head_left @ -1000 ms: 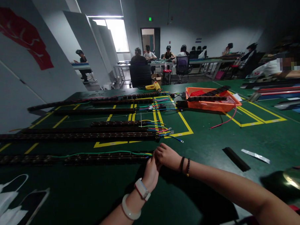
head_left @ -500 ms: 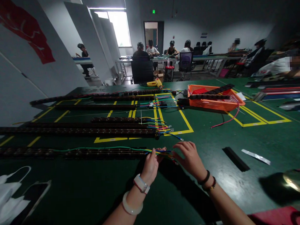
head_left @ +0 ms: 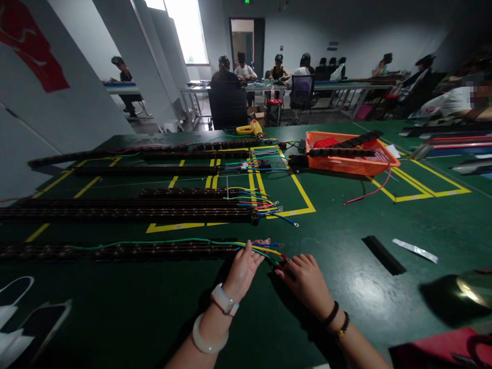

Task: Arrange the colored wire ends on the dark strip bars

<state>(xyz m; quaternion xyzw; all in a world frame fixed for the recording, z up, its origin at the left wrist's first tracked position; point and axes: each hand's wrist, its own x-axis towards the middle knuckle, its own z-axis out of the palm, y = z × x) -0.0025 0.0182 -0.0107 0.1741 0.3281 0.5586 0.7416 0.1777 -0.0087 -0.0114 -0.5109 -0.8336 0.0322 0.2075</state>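
Note:
Several coloured wires (head_left: 269, 247), blue, yellow and green, come out of the right end of a long black wrapped bundle (head_left: 151, 250). My left hand (head_left: 246, 266) is closed around these wires close to the bundle's end. At the wire ends, my right hand (head_left: 305, 280) has its fingers pressed together on the tips, which it partly hides. Behind them lie more dark bundles (head_left: 169, 210) with loose wires and ring terminals at their right ends.
An orange basket (head_left: 343, 163) holding black pieces stands at the back right, with a yellow heat gun (head_left: 252, 129) left of it. A black strip (head_left: 383, 254) and a white strip (head_left: 415, 250) lie right of my hands. People sit at far tables.
My right hand has moved down and closed on the wire ends. The wires have spread apart beyond my left hand. The view has shifted slightly.

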